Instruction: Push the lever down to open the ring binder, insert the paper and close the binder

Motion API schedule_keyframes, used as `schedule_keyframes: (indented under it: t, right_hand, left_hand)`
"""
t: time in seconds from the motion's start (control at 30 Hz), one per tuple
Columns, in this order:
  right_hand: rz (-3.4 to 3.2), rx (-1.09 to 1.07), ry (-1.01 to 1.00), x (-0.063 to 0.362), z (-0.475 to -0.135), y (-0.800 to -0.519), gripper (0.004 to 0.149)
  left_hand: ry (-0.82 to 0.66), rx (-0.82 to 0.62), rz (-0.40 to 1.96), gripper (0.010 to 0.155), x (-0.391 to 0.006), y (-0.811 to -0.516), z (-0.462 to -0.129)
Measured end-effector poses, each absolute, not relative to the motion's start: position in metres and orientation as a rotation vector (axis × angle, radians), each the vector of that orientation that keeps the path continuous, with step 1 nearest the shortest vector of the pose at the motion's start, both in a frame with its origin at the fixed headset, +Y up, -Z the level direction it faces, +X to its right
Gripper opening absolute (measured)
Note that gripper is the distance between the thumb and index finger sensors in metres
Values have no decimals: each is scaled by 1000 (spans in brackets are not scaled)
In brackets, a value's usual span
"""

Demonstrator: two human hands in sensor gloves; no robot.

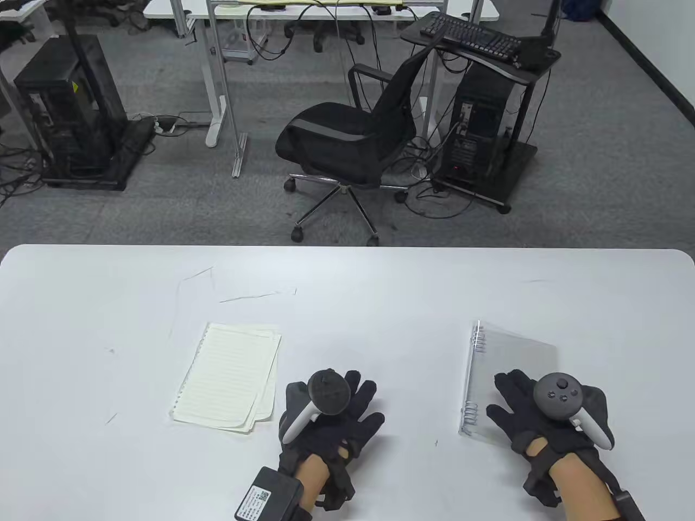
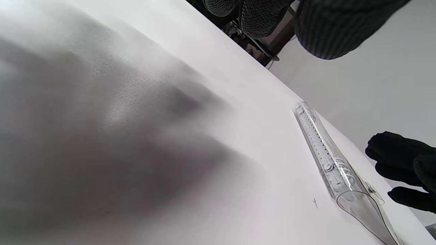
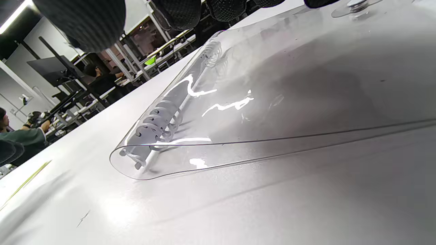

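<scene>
The paper (image 1: 227, 377), a small lined stack, lay on the table (image 1: 108, 304) at the left, its long axis running away from the person and leaning slightly right, punched edge to the left. Just right of it the left hand (image 1: 326, 415) rested flat, fingers spread, holding nothing. Further right lay the clear binder (image 1: 510, 374), closed, its long axis also running away from the person, ring spine (image 1: 472, 380) on its left edge. The right hand (image 1: 543, 418) lay on its cover, fingers straight and spread, gripping nothing.
</scene>
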State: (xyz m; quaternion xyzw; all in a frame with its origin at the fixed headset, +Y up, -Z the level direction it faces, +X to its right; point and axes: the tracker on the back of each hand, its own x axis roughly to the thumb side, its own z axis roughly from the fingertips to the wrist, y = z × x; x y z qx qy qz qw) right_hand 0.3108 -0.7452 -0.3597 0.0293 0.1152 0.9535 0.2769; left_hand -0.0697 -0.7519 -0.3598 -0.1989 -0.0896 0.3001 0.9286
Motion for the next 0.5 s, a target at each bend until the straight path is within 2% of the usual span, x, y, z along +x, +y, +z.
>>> schedule_keyframes:
  t: [0.33,0.5]
  right_hand:
    - [2573,25,296,317,-362,-749,75]
    - [2593,-46,275,333,-368,-752,74]
  left_hand:
    - [-187,-408,632,69,-71,-750,-360]
    - [-183,-414,643,68,-73,-751,-361]
